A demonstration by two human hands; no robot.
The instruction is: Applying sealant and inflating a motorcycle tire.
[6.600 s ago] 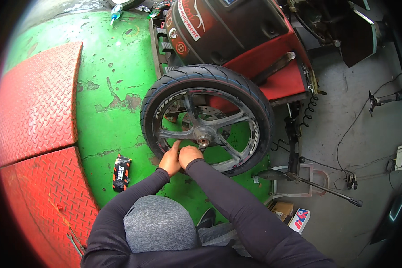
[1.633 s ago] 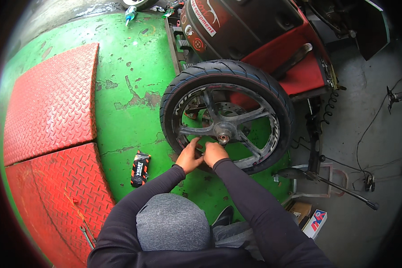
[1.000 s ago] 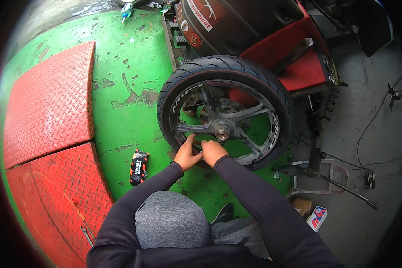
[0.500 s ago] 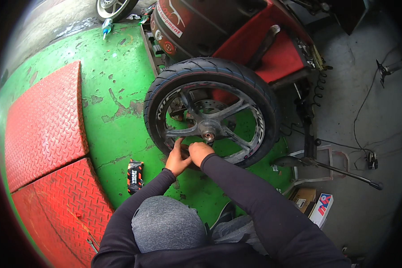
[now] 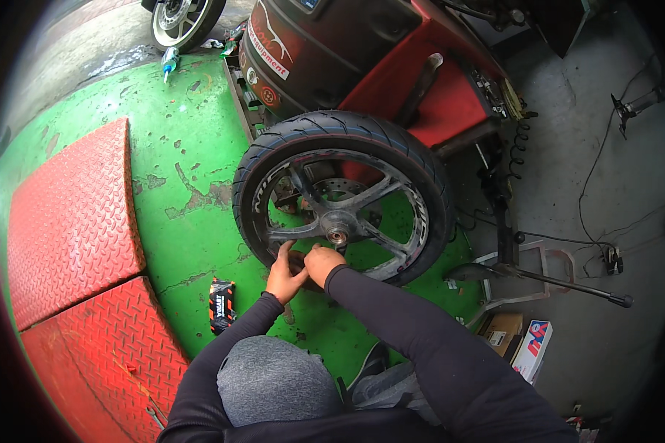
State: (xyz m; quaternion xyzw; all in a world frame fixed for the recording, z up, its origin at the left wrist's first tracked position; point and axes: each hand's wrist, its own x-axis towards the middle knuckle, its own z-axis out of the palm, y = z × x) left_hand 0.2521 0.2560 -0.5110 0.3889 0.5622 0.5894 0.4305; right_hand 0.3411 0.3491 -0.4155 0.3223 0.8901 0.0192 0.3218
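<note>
A motorcycle wheel (image 5: 338,221) with a black tyre (image 5: 437,184) and dark spokes leans in front of me. Both my hands are at its near rim, below the hub. My left hand (image 5: 283,277) is curled at the rim's lower left, one finger pointing up toward a spoke. Close beside it, my right hand (image 5: 324,263) is bent into a pinch, its back turned up. Whatever lies between the fingers of either hand is hidden. Behind the spokes a brake disc (image 5: 340,188) shows.
A red and black machine (image 5: 451,103) stands behind the wheel. Red tread-plate ramps (image 5: 89,221) lie at left, a black-orange packet (image 5: 222,305) near them on the green floor. At right are a metal lever (image 5: 569,286), a cable and boxes (image 5: 532,351). Another wheel (image 5: 185,22) stands far left.
The view has shifted slightly, so the wheel and machine sit a little lower and further left. Both hands remain at the rim in nearly the same pose.
</note>
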